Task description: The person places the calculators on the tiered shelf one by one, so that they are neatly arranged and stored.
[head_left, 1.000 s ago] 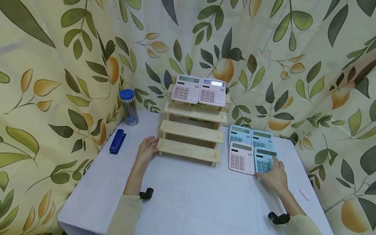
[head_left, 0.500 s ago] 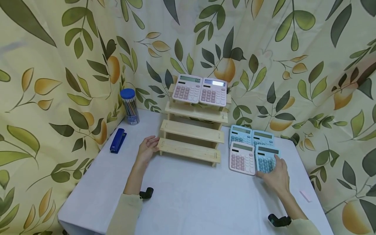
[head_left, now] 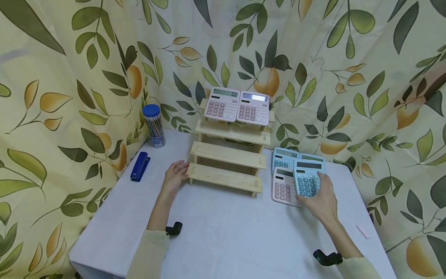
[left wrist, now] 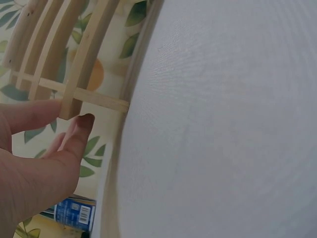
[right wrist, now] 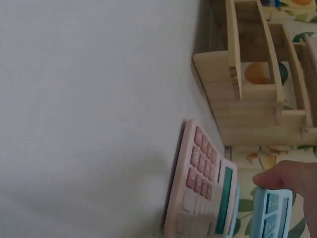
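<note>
My right hand grips a light-blue calculator by its lower corner and right side, raised over its neighbours. In the right wrist view the thumb lies on the edge of this blue calculator. Beneath it, a pink calculator lies on the table, partly covered. Behind are two more blue calculators, one mostly hidden. My left hand pinches the left end of the lowest step of a wooden tiered rack, thumb and fingertips at the board end.
Two pink calculators lean side by side on the rack's top tier. A blue stapler and a blue-lidded tub of pencils stand at the left. A small pink slip lies at the right. Leaf-patterned curtain surrounds the table.
My right hand has lifted the front-right blue calculator off the table and moved it up and left, over the pink one. The left hand stays at the rack.
</note>
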Tool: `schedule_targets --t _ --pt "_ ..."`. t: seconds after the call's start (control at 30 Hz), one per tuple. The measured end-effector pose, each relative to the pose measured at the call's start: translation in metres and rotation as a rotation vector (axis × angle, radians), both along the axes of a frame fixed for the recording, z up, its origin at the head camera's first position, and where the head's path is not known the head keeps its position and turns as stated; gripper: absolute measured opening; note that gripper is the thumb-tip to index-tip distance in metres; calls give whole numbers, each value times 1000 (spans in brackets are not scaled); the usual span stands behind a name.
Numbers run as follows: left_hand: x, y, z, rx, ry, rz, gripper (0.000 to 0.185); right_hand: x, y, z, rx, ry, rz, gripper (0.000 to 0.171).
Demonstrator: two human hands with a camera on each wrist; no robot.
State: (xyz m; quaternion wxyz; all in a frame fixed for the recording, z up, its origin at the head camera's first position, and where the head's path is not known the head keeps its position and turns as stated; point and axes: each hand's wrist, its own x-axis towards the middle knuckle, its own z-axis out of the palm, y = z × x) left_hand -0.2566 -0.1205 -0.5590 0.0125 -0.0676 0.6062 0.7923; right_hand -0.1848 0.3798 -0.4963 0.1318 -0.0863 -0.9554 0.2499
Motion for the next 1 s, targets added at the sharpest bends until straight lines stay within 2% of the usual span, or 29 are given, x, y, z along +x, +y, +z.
schedule_targets --t 0.3,1.0 --pt "-1 0 1 0 4 2 69 -2 -17 15 -33 55 27 124" --pt "-2 -1 0 0 -4 -13 68 2 -75 52 -29 189 187 122"
